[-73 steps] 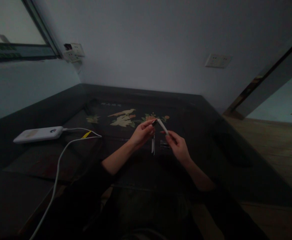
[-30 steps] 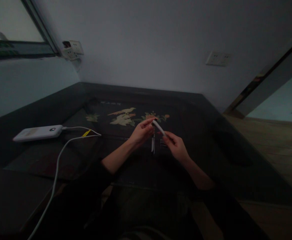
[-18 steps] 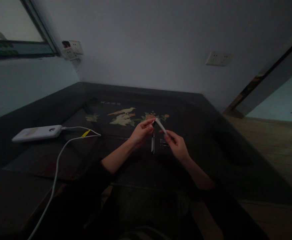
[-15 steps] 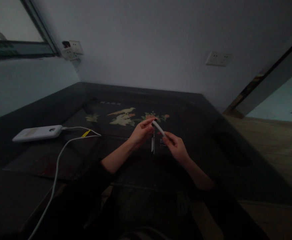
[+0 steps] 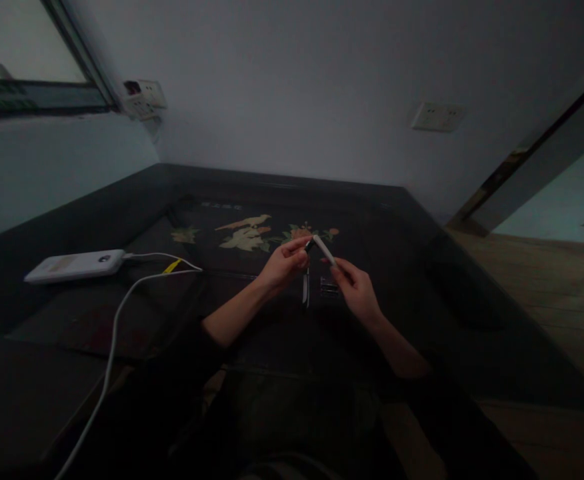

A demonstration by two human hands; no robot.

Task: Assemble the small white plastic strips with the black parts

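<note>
Head view: dim room, dark table [image 5: 422, 267] with a painted bird-and-flower panel [image 5: 245, 235]; both hands are raised just above it, near the middle. The right hand [image 5: 355, 290] pinches the lower end of a thin white stick [image 5: 325, 250], which slants up and left; the left hand [image 5: 285, 263] closes thumb and forefinger on a small dark cap [image 5: 310, 244] at the stick's upper tip, so the 2 hands meet there. The stick looks light, stiff and smooth, probably a little slippery; a pinch low on the shaft, as now, suits it, and the tip looks like the delicate part. Under the hands lie a small metal tool [image 5: 305, 293] and a dark clip-like piece [image 5: 329, 288]. Far left, a white power bank [image 5: 75, 265] with a white cable [image 5: 117, 320]. No writing is readable; faint characters on the panel's top edge are too dim.
</note>
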